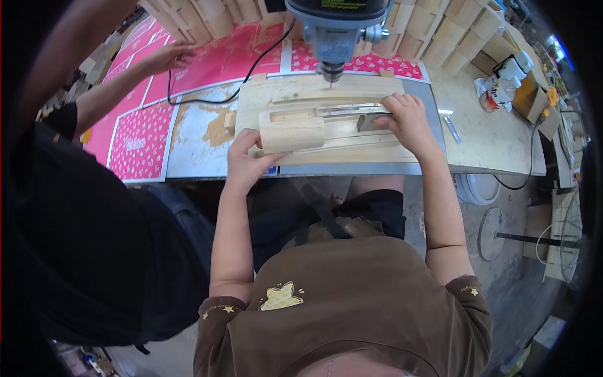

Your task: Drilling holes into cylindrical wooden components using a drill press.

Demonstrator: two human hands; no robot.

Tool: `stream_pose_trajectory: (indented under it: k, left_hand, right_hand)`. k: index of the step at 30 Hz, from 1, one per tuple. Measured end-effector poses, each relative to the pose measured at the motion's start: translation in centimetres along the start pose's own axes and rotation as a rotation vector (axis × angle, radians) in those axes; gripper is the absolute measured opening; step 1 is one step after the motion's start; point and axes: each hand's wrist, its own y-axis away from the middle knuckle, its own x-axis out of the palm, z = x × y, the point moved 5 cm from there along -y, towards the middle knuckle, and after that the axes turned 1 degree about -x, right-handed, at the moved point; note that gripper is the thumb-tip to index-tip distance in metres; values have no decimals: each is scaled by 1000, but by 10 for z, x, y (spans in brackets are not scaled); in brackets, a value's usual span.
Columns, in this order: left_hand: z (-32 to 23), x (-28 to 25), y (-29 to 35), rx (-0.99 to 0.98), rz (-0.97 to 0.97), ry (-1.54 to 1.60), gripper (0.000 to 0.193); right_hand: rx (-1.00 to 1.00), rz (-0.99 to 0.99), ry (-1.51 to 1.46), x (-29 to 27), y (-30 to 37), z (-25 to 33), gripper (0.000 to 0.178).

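"Fingers of the left hand (244, 164) are curled around the left end of the pale wooden block (292, 135), thumb along its near edge. Those of the right hand (407, 120) pinch the end of a metal fitting (352, 111); how tightly, I can't tell."

"Where does the block sit?"

"Over the wooden board (251, 103), just left of the fitting, on the near side of the drill bit (331, 83)."

"Which step would you call it?"

"Setting the block in place on the board, I'd judge. Next, the left hand should keep it steady while the right works the fitting."

"Anything in the way?"

"Drill press (333, 41) overhead, so fingers need care there. A black cable (207, 101) loops across the table at left, a co-worker's hand (171, 56) reaches over the pink sheet (242, 53), and stacked wooden pieces (427, 28) crowd the back."
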Motion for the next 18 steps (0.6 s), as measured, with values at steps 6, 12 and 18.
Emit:
stream_pose_trajectory:
  k: [6, 12, 18]
  left_hand:
    - [2, -48, 4, -389, -139, 349, 22]
    - [1, -6, -9, -713, -90, 398, 43]
    - [-8, 61, -22, -680, 107, 387, 56]
  right_hand:
    - [40, -8, -49, -8, 2, 13, 23]
    - [-26, -57, -43, -4, 5, 20, 23]
    - [-103, -82, -49, -3, 1, 33, 26]
